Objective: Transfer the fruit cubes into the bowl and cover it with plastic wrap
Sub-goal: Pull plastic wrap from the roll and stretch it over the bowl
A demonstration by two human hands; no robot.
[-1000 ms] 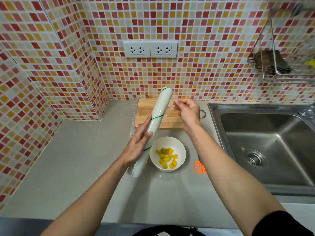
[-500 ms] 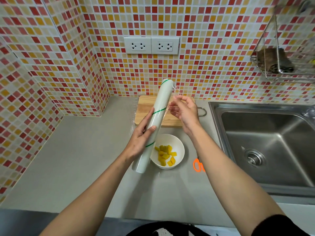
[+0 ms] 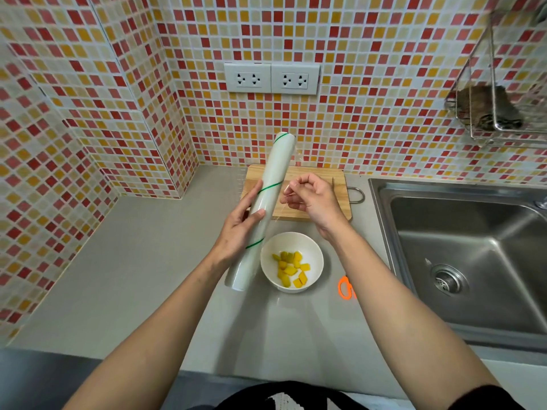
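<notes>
One wrap roll (image 3: 266, 202) slants up toward wall.

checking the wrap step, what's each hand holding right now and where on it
The left hand holds the plastic wrap roll around its lower middle. The right hand pinches the loose edge of the film beside the roll.

**Around the counter**

A grey counter (image 3: 142, 261) meets a red, orange and cream mosaic wall (image 3: 370, 84) carrying 2 white sockets (image 3: 271, 78); a wooden cutting board (image 3: 340, 184) lies against the wall; orange scissors (image 3: 346, 288) lie near the steel sink (image 3: 473, 255); a wire rack (image 3: 497, 113) hangs above it.
</notes>
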